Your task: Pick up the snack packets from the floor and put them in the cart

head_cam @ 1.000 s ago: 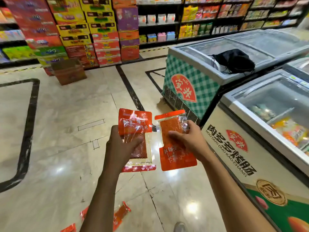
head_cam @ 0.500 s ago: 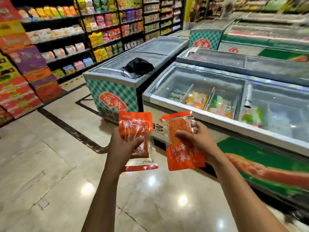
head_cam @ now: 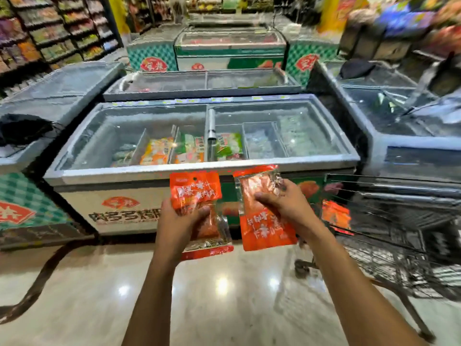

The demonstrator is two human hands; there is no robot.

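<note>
My left hand grips an orange snack packet with a clear lower half, held upright at chest height. My right hand holds a second orange packet, its print upside down. Both packets hang side by side in front of a chest freezer. The black wire cart stands at the right, close to my right forearm. Inside it lies another orange packet. No packets on the floor are in view.
A glass-topped chest freezer stands straight ahead, with more freezers to the left, right and behind. Stocked shelves line the far left. The shiny tiled floor lies below my arms.
The view has swung right, from the open floor and stacked boxes to the freezers, and the cart has come into view. Both hands keep the same hold on their packets.
</note>
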